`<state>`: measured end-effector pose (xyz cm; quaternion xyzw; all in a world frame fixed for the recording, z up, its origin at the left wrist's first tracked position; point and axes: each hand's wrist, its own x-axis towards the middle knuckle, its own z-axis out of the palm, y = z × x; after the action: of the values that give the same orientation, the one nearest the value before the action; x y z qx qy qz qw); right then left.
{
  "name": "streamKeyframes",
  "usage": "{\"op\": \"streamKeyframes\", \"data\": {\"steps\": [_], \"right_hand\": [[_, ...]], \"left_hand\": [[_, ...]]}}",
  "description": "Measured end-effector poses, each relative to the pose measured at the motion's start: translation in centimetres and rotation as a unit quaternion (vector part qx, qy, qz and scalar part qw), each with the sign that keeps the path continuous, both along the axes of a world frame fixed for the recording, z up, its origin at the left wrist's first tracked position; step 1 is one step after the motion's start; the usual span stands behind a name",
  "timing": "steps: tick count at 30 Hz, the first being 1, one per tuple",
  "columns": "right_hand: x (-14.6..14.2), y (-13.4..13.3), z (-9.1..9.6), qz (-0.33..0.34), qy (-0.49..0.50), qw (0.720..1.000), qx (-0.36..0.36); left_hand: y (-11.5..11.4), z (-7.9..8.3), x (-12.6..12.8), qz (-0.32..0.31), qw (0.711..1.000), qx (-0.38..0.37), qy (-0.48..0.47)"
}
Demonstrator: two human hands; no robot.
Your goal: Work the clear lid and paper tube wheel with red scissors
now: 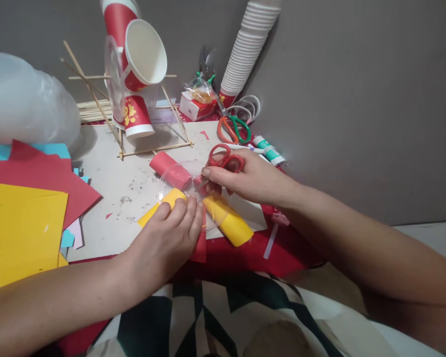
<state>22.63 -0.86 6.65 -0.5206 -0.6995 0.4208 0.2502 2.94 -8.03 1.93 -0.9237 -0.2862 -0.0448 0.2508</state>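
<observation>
My left hand (pixel 169 235) is closed around the near edge of a clear round plastic lid (pixel 178 181), holding it over the work board. My right hand (pixel 245 178) grips red-handled scissors (pixel 226 157), the blades pointing left into the lid near its centre. Under the lid lie a pink paper roll (pixel 170 168) and a yellow paper roll (pixel 232 223). A second yellow roll (pixel 159 206) sits just beyond my left fingers.
A stick frame with red paper cups (pixel 134 84) stands at the back. A stack of white cups (pixel 247 49) leans on the wall, with orange-green scissors (pixel 233 129) and a glue tube (pixel 269 150) nearby. Coloured paper sheets (pixel 22 218) lie left, under a plastic bag (pixel 26 99).
</observation>
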Motion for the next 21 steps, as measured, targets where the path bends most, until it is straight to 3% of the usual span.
{"op": "streamKeyframes", "data": {"steps": [4, 11, 16, 21], "right_hand": [[0.5, 0.4, 0.1, 0.041, -0.019, 0.999, 0.01], [1.3, 1.8, 0.9, 0.18, -0.08, 0.98, 0.027], [0.8, 2.6, 1.2, 0.154, -0.106, 0.982, 0.009], [-0.1, 2.3, 1.5, 0.154, -0.154, 0.973, 0.075]], "left_hand": [[0.5, -0.6, 0.3, -0.008, 0.999, 0.033, -0.015], [1.6, -1.0, 0.6, -0.032, 0.996, 0.051, -0.066], [1.9, -1.2, 1.1, -0.034, 0.996, 0.036, -0.074], [2.0, -1.3, 1.3, -0.033, 0.996, 0.052, -0.066]]}}
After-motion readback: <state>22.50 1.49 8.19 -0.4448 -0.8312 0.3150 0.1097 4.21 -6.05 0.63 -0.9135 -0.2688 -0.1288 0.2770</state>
